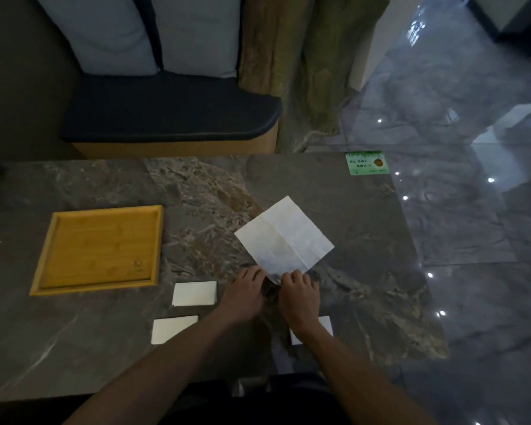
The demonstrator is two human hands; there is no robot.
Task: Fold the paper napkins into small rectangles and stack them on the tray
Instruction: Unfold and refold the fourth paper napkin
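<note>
Both hands pinch the near corner of the napkin: left hand (248, 286), right hand (298, 289), grip narrow. Our napkin (284, 236) lies unfolded on the bench (365, 240), at three o'clock from the tray (45, 280). We're starting the fold; next, we'd carry that corner toward twelve o'clock.

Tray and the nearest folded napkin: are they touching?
Apart. The head view shows a strip of bare table between the wooden tray and the folded napkin lying just off its near right corner.

head view | worn high | faces forward-down | close over table (319, 185)
</note>
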